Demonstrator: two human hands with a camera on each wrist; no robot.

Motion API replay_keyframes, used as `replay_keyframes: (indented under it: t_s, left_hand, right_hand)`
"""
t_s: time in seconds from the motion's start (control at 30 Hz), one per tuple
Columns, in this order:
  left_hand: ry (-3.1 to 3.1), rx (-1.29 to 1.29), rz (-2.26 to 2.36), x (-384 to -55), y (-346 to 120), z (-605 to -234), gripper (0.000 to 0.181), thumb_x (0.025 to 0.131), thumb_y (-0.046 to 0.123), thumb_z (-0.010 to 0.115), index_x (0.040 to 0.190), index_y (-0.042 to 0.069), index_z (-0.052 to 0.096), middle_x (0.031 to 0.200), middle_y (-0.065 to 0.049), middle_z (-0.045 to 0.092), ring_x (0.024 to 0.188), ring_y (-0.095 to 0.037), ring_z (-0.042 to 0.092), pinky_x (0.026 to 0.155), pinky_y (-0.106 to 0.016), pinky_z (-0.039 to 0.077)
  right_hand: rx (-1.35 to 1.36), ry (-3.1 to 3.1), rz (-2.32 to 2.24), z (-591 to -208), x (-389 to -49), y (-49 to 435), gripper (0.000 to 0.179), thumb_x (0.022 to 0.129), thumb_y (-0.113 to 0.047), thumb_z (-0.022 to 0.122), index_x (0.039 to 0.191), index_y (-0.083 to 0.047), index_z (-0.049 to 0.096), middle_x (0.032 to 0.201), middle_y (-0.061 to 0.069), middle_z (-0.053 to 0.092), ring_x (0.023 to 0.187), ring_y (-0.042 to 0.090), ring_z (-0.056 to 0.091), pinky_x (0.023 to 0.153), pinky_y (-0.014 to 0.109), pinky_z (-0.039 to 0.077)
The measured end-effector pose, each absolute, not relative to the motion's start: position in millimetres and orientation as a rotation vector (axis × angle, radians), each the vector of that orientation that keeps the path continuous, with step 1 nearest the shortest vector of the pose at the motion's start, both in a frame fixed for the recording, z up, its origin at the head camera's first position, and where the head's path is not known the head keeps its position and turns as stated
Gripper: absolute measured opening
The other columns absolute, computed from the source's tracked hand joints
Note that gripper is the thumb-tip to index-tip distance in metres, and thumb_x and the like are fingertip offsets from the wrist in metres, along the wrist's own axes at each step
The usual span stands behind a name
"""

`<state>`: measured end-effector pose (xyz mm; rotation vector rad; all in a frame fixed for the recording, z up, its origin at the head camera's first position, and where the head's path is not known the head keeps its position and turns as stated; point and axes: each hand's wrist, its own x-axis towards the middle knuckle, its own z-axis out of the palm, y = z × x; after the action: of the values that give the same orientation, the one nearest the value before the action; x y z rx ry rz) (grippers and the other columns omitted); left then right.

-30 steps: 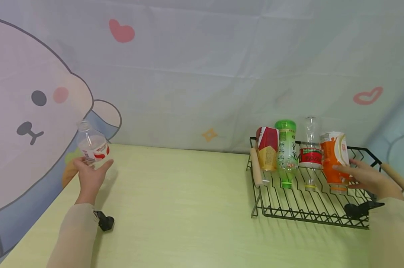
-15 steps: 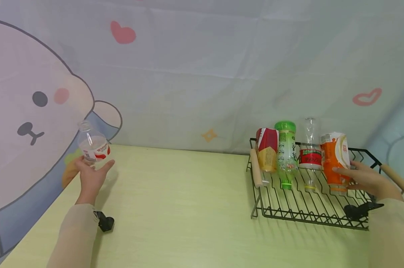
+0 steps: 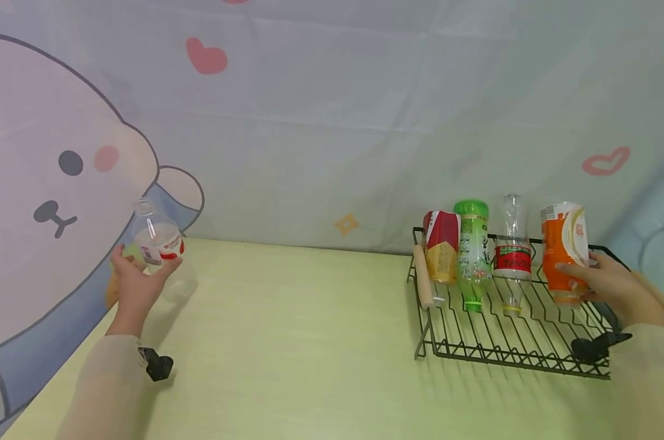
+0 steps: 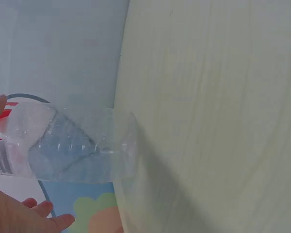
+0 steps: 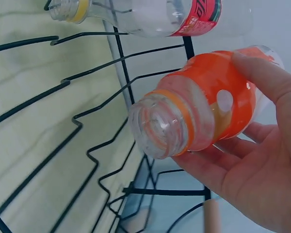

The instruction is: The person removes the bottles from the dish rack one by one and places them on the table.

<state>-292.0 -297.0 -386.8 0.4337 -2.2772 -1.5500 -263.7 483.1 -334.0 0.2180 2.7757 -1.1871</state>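
Note:
A clear plastic bottle with a red and white label stands upright on the table at the left, its base touching the wood in the left wrist view. Around it, my left hand has its fingers spread; the fingers show a gap from the bottle. Over at the rack, my right hand holds a bottle with an orange label, thumb on one side and fingers on the other. Its uncapped mouth points down toward me, and in the right wrist view it is apart from the wires.
The black wire rack has wooden handles. Leaning mouth-down in it are a bottle with a red and gold label, a green bottle and a clear bottle with a red label. A printed cloth hangs behind the table.
My left hand has loosened from the clear bottle and shifted slightly left and down. My right hand has lifted the orange-labelled bottle up and to the right, away from its neighbour.

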Motion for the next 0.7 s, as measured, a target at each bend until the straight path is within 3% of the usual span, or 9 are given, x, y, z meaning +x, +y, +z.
replay_keyframes:
  t_s: [0.07, 0.17, 0.23, 0.3, 0.4, 0.47, 0.63, 0.7]
  left_hand:
    - [-2.31, 0.436, -1.489, -289, -297, -381, 0.109, 0.084, 0.045, 0.07, 0.151, 0.021, -0.012, 0.155, -0.019, 0.008, 0.141, -0.041, 0.023, 0.11, -0.056, 0.027]
    - [-2.346, 0.433, -1.405, -285, -298, -373, 0.109, 0.083, 0.049, 0.069, 0.152, 0.021, -0.011, 0.156, -0.019, 0.009, 0.139, -0.043, 0.023, 0.109, -0.059, 0.025]
    - [-2.346, 0.412, -1.355, -283, -298, -368, 0.108, 0.083, 0.047, 0.069, 0.152, 0.02, -0.009, 0.156, -0.019, 0.01, 0.14, -0.041, 0.022, 0.109, -0.06, 0.024]
    - [-2.313, 0.375, -1.355, -282, -298, -363, 0.107, 0.083, 0.043, 0.071, 0.152, 0.019, -0.007, 0.156, -0.019, 0.009, 0.141, -0.039, 0.018, 0.111, -0.059, 0.021]
    - [-2.277, 0.318, -1.346, -281, -295, -355, 0.104, 0.083, 0.038, 0.071, 0.153, 0.019, -0.004, 0.156, -0.017, 0.008, 0.144, -0.033, 0.013, 0.114, -0.056, 0.019]
    - [-2.278, 0.3, -1.32, -279, -292, -350, 0.104, 0.083, 0.039, 0.071, 0.153, 0.02, -0.003, 0.157, -0.015, 0.007, 0.145, -0.032, 0.012, 0.114, -0.056, 0.018]
    - [-2.294, 0.242, -1.258, -275, -285, -338, 0.103, 0.084, 0.039, 0.071, 0.153, 0.021, -0.002, 0.158, -0.012, 0.006, 0.145, -0.031, 0.011, 0.116, -0.055, 0.015]
    - [-2.301, 0.22, -1.244, -273, -281, -333, 0.102, 0.084, 0.038, 0.071, 0.154, 0.021, -0.001, 0.159, -0.011, 0.006, 0.146, -0.03, 0.01, 0.116, -0.055, 0.015]
  right_hand:
    - [0.206, 2.782, -1.218, -334, -268, 490, 0.085, 0.098, -0.044, 0.05, 0.14, 0.018, 0.009, 0.118, 0.031, 0.047, 0.091, 0.024, 0.059, 0.08, 0.046, 0.056]
    - [0.274, 2.87, -1.206, -339, -277, 502, 0.079, 0.095, -0.05, 0.052, 0.138, 0.009, 0.023, 0.11, 0.015, 0.055, 0.089, 0.023, 0.06, 0.076, 0.047, 0.056]
    - [0.266, 2.896, -1.227, -336, -278, 503, 0.08, 0.095, -0.05, 0.052, 0.14, 0.008, 0.022, 0.113, 0.019, 0.053, 0.094, 0.03, 0.057, 0.076, 0.052, 0.054]
    - [0.271, 2.957, -1.19, -328, -275, 497, 0.079, 0.095, -0.05, 0.051, 0.141, 0.007, 0.022, 0.115, 0.021, 0.053, 0.092, 0.031, 0.057, 0.071, 0.047, 0.055]
    - [0.196, 2.999, -1.152, -306, -261, 479, 0.084, 0.098, -0.042, 0.047, 0.141, 0.019, 0.009, 0.129, 0.044, 0.032, 0.098, 0.047, 0.049, 0.069, 0.043, 0.054]
    - [0.218, 3.052, -1.104, -294, -255, 467, 0.083, 0.099, -0.042, 0.046, 0.142, 0.019, 0.008, 0.13, 0.044, 0.032, 0.098, 0.048, 0.048, 0.069, 0.043, 0.053]
    - [0.243, 3.086, -1.105, -274, -243, 445, 0.087, 0.098, -0.046, 0.045, 0.147, 0.012, 0.002, 0.138, 0.044, 0.025, 0.111, 0.056, 0.036, 0.085, 0.068, 0.04]
    - [0.24, 3.094, -1.112, -269, -240, 439, 0.088, 0.098, -0.047, 0.045, 0.149, 0.008, -0.001, 0.141, 0.044, 0.021, 0.115, 0.058, 0.032, 0.09, 0.072, 0.035]
